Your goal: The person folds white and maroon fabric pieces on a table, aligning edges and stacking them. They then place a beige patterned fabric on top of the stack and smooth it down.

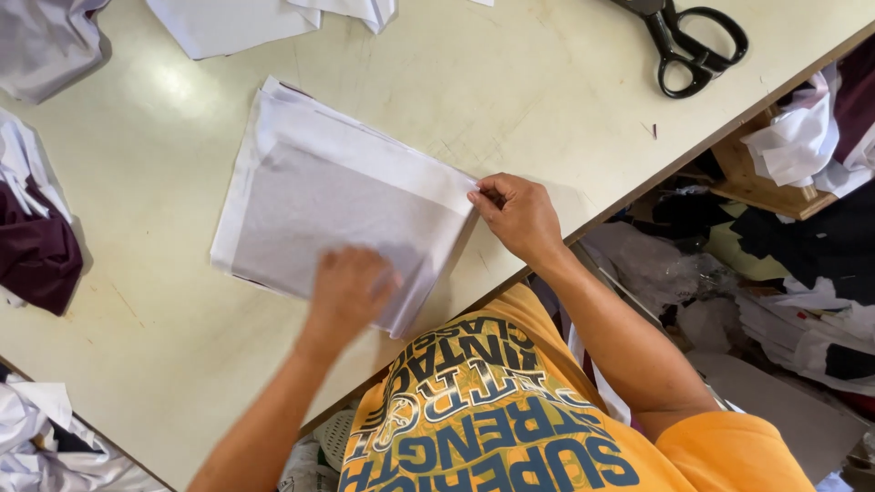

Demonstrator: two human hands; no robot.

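Note:
A stack of white fabric pieces [328, 196] lies on the pale table [510, 82]. My left hand [348, 290] rests flat on the near part of the stack, fingers pressing down on the top sheet. My right hand [517, 215] pinches the right corner of the stack at the table's edge, fingers closed on the white fabric.
Black scissors [685, 41] lie at the far right of the table. Maroon and white cloth [35, 246] is piled at the left edge, more white pieces [237, 23] at the top. Fabric scraps and a wooden box [766, 182] lie below the table at right.

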